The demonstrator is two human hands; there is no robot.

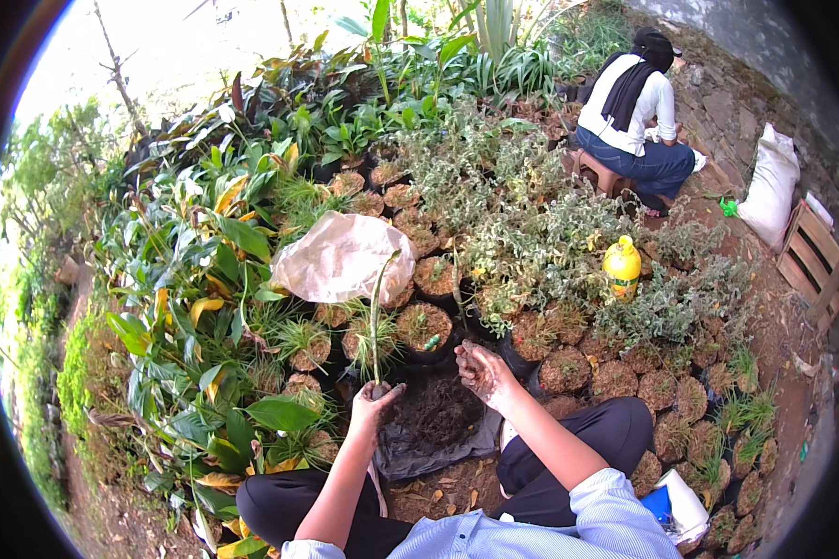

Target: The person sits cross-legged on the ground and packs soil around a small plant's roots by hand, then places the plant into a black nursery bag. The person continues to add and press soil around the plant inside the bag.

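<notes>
A long, slender green plant cutting [375,314] stands nearly upright in my left hand [377,407], which grips it at its rounded base. My right hand [488,374] is raised palm up over the soil, its soil-smeared fingers loosely curled and nothing visible in them. Between and below my hands lies a heap of dark, loose soil [439,412] on a black plastic sheet or bag [409,458]. Behind the cutting's upper part, a crumpled translucent plastic bag [335,255] rests over potted plants.
Potted plants [425,327] crowd beyond the soil, with broad-leaved plants [224,391] on the left. A yellow plastic bottle [622,267] stands among grey-green plants. Farther right are a person [633,119] on a low stool [605,171], a white sack [770,189] and a wooden crate [811,255].
</notes>
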